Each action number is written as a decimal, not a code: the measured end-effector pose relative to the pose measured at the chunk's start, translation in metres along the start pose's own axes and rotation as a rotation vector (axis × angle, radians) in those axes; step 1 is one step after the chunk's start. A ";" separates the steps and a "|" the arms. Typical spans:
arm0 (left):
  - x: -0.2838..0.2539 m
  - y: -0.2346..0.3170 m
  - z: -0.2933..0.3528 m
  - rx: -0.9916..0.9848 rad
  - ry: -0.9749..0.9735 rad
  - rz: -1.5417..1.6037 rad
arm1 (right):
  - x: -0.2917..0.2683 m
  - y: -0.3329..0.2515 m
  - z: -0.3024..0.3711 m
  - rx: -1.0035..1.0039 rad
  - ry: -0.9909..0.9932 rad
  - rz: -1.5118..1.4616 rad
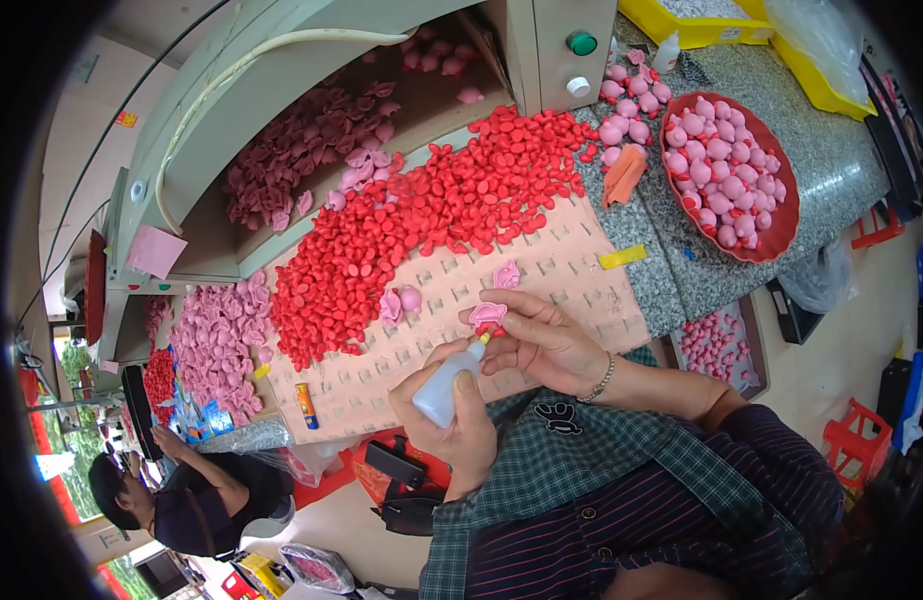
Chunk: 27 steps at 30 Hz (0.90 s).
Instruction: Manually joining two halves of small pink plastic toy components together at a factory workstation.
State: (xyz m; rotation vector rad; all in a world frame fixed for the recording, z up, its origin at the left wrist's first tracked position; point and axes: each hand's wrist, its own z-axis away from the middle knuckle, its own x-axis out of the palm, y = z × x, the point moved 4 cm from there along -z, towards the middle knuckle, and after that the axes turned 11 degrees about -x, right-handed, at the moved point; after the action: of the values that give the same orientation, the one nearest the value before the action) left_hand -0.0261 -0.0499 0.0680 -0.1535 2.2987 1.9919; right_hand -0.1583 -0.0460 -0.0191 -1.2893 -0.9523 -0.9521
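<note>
My left fingers (469, 390) are wrapped round a pale squeeze bottle (435, 400), thumb on its side, likely so one hand can both aim and squeeze it. Bottle is tilted, yellow tip (484, 339) up toward my other hand. My right fingers (534, 306) are closed in a narrow pinch on a pink frilled piece (488, 314), gripped by one side, which seems to leave its near edge free for the tip. A bit of red shows just under it; can't tell from here whether the tip actually touches, too small and partly covered by fingers.

Both hands are over the patterned mat (582, 285), near its front edge. Another frilled piece (507, 273) lies just beyond the pinch, and a pink cup-shaped piece (391, 307) sits further left with a small pink ball (411, 298) beside it, probably kept close for easy reach.

Heap of red pieces (432, 205) covers the back of the mat, pink heap (217, 340) off to the left: sorted by colour, presumably so either can be picked without looking. Over on the right, the granite bench (832, 150) carries a red dish (785, 235) of pink balls (720, 170), its raised rim likely stopping them rolling.
</note>
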 end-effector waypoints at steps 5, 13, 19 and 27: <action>0.000 0.003 0.001 -0.005 -0.008 0.001 | 0.001 0.001 0.000 0.006 0.019 -0.008; 0.000 0.004 0.002 -0.001 0.005 -0.029 | -0.002 0.002 0.001 -0.004 0.004 -0.027; 0.001 0.005 0.002 -0.006 0.022 0.001 | -0.001 0.002 0.001 -0.007 -0.004 -0.016; 0.000 0.005 0.002 0.038 0.013 -0.083 | -0.003 0.002 0.001 -0.004 -0.002 -0.021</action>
State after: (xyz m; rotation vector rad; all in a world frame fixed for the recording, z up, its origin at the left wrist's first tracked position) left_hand -0.0263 -0.0473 0.0728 -0.2554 2.2966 1.9122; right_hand -0.1573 -0.0446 -0.0225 -1.2865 -0.9676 -0.9692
